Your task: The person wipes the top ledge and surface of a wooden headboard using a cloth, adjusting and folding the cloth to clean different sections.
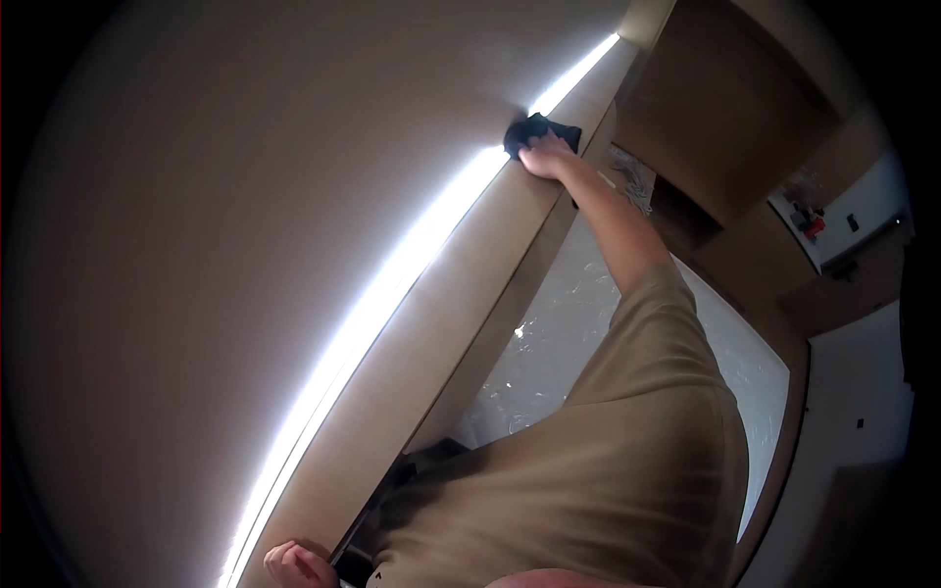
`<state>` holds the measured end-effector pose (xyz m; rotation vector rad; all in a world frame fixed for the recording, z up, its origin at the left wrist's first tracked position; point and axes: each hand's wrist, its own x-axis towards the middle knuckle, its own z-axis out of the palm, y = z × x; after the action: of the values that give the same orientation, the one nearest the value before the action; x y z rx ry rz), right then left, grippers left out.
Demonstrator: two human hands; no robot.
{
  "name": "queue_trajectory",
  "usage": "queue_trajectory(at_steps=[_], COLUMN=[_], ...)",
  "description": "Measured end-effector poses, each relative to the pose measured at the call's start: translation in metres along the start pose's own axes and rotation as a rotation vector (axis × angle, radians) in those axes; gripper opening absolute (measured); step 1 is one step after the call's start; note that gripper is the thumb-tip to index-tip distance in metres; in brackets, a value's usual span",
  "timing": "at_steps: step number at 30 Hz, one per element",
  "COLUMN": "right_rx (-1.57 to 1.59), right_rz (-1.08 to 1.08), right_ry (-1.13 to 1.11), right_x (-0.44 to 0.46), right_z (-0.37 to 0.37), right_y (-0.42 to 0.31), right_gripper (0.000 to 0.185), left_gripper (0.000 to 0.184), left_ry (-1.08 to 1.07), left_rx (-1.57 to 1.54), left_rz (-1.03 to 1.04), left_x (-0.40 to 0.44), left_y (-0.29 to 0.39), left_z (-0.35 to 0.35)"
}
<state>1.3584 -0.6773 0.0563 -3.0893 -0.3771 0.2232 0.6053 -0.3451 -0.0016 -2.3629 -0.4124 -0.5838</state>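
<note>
My right hand (546,157) is at the far end of my outstretched arm, its fingers closed on a bunched black cloth (529,132). The cloth lies against a bright light strip (368,289) and covers a short piece of it. The strip runs along a long wooden board (421,314). Near the bottom edge, my left hand (299,565) rests by the near end of the board with its fingers loosely bent. I see nothing in it, and its lower part is cut off by the frame.
A large brown panel (186,265) fills the left side. Beyond my tan shirt lies a shiny pale sheet (549,328), like plastic film. Wooden cabinet panels (725,108) stand at the upper right. Small red and black items (812,223) sit on a white surface at the right.
</note>
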Motion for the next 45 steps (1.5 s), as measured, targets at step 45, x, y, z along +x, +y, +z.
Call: queue_trajectory(at_steps=[45], right_rx=[-0.257], right_rz=[-0.619], right_ry=[-0.012], right_x=[-0.163], right_z=[0.009], right_y=[-0.088], right_gripper=[0.044], left_gripper=[0.008], left_ry=[0.106], left_rx=[-0.765], left_rz=[-0.377], left_x=[0.049], left_y=[0.012], left_z=[-0.019])
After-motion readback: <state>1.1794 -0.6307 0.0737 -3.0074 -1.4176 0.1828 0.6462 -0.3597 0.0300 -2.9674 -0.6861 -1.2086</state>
